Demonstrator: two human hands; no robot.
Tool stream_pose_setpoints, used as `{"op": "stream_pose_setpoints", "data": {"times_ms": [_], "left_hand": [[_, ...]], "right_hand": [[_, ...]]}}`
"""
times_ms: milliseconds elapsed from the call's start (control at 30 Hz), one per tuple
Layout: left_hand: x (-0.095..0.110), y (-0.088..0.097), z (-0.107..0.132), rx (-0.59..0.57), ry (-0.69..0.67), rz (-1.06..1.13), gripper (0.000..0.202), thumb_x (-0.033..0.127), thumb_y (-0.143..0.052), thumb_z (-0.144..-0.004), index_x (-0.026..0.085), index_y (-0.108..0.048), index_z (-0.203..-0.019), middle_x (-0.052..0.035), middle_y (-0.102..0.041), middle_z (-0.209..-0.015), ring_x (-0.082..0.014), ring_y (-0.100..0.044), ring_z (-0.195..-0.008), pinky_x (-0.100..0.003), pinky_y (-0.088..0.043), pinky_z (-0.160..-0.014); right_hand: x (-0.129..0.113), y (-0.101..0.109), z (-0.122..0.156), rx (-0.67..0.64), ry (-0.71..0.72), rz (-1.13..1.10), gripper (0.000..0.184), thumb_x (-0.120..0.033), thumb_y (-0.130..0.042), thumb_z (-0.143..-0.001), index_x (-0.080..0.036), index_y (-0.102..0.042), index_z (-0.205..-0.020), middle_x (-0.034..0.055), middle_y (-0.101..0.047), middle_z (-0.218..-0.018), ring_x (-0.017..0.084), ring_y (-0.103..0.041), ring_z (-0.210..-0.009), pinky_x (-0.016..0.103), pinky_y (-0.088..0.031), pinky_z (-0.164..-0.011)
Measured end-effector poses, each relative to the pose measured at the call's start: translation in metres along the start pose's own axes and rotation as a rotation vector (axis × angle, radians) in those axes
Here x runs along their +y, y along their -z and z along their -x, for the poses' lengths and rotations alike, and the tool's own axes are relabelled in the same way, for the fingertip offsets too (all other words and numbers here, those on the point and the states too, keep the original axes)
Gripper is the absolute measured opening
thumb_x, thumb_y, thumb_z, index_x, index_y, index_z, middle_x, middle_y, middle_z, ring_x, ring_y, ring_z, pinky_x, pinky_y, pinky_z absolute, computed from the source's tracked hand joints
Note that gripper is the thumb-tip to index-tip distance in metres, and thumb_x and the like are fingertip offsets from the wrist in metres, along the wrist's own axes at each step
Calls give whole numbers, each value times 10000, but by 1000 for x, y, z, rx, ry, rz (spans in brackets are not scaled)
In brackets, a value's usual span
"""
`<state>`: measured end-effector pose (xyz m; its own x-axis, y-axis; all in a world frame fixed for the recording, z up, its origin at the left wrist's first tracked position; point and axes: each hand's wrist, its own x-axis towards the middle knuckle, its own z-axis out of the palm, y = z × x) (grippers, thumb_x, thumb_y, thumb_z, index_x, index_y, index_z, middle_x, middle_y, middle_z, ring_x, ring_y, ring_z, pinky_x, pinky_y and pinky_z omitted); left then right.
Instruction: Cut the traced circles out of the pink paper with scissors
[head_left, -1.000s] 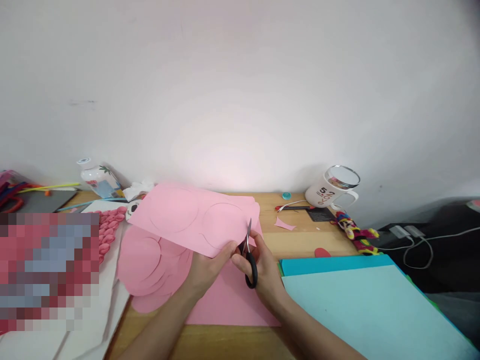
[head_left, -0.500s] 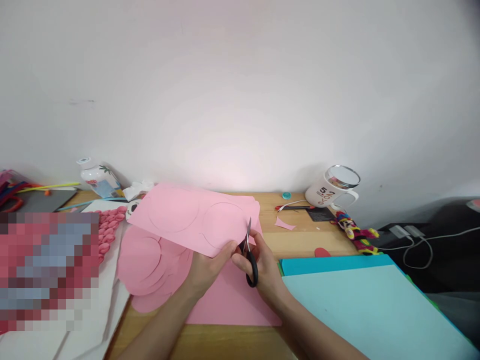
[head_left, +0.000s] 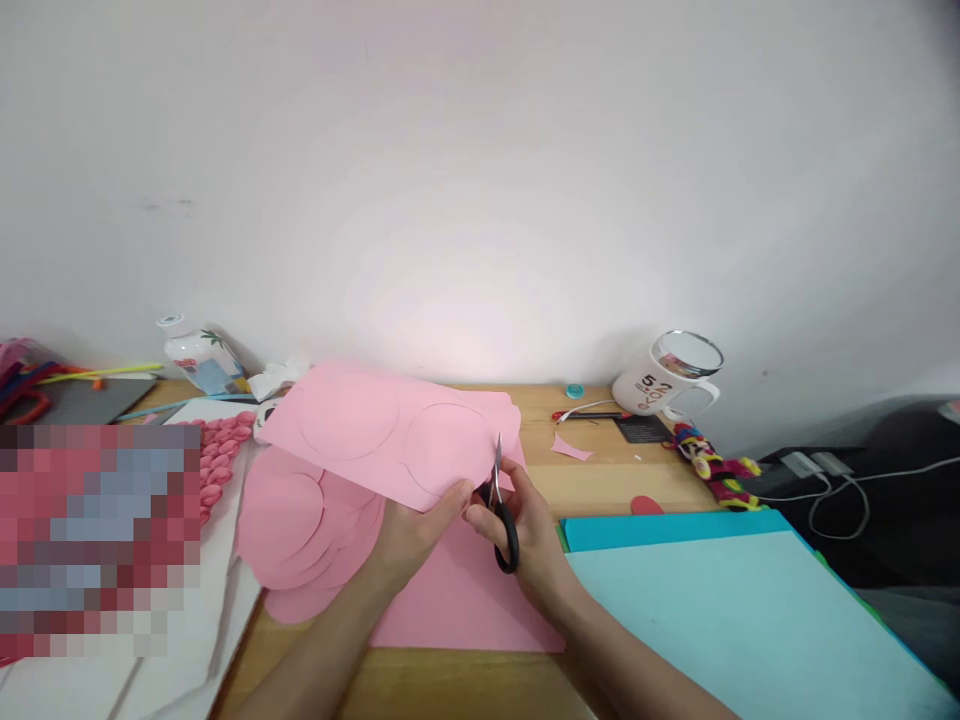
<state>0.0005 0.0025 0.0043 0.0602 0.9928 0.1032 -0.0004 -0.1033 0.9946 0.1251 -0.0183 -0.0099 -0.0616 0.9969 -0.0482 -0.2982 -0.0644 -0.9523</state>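
A pink paper sheet (head_left: 352,415) with circles drawn on it is raised above the table, tilted down to the right. My left hand (head_left: 424,535) pinches its lower edge, thumb on top. In my right hand (head_left: 529,530) are black-handled scissors (head_left: 507,540), their blades pointing up at the sheet's right side near the drawn circle. Fingers partly hide where blades and paper meet. Under the raised sheet lie several cut pink paper circles (head_left: 277,520) at the left and another pink sheet (head_left: 465,600) flat on the table.
Blue paper sheets (head_left: 690,600) lie at the right, below a doll (head_left: 712,465). A white mug (head_left: 664,378), a pen (head_left: 592,415) and a pink scrap (head_left: 571,448) stand or lie behind. At the left are a white bottle (head_left: 204,358) and white paper (head_left: 187,640).
Almost nothing differs. The raised pink sheet's left end has shifted slightly, and the whole view has moved a touch; both hands keep their holds.
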Motion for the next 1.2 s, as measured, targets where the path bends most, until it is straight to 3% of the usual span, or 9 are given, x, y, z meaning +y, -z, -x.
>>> {"op": "stream_pose_setpoints", "data": {"times_ms": [133,400,633,967,1067,1133,1200], "left_hand": [[2,4,0,-67,-9,-1,199,239,-592,-729,153,-643,-902,-60,-701,-884,-222,-638,-892,-345,-516,-801],[1,6,-2,-53,-13,-9,290,237,-610,-726,160,-617,-1005,-68,-674,-1019,-223,-604,-985,-352,-482,-868],[-1,7,-3,-94,-20,15,191,249,-588,-751,154,-624,-914,-51,-695,-872,-215,-625,-910,-337,-495,-821],[-4,9,-3,-75,-24,26,228,253,-603,-741,171,-613,-954,-46,-685,-926,-201,-612,-922,-322,-486,-815],[-2,6,-2,-101,-18,97,179,251,-594,-744,163,-622,-897,-27,-691,-743,-184,-642,-736,-316,-513,-715],[1,2,0,-155,-3,157,134,263,-576,-755,160,-627,-823,1,-648,-584,-154,-608,-540,-298,-516,-590],[3,-2,2,-167,-11,212,138,280,-572,-752,157,-624,-716,8,-609,-510,-137,-570,-467,-274,-497,-504]], "right_hand": [[-1,0,0,2,-1,34,575,-401,-730,-632,-181,-391,-1041,-45,-474,-611,95,-343,-547,202,-264,-481],[-3,0,2,7,-8,98,585,-459,-708,-629,-185,-385,-1033,-56,-456,-575,96,-339,-520,205,-258,-458],[-5,0,2,22,-13,156,606,-500,-691,-624,-171,-393,-1037,-43,-486,-567,109,-386,-523,209,-283,-448],[0,3,3,32,-13,232,567,-500,-661,-650,-183,-385,-1031,-43,-511,-546,130,-459,-512,214,-333,-436],[2,3,3,27,-10,221,562,-482,-661,-655,-186,-375,-1038,-46,-518,-544,129,-462,-505,215,-335,-438],[2,2,4,34,-16,224,557,-464,-669,-650,-185,-378,-1033,-50,-518,-538,125,-452,-496,216,-332,-439],[2,1,5,47,-23,221,535,-433,-682,-645,-189,-385,-1017,-56,-512,-535,122,-447,-495,217,-337,-447]]}}
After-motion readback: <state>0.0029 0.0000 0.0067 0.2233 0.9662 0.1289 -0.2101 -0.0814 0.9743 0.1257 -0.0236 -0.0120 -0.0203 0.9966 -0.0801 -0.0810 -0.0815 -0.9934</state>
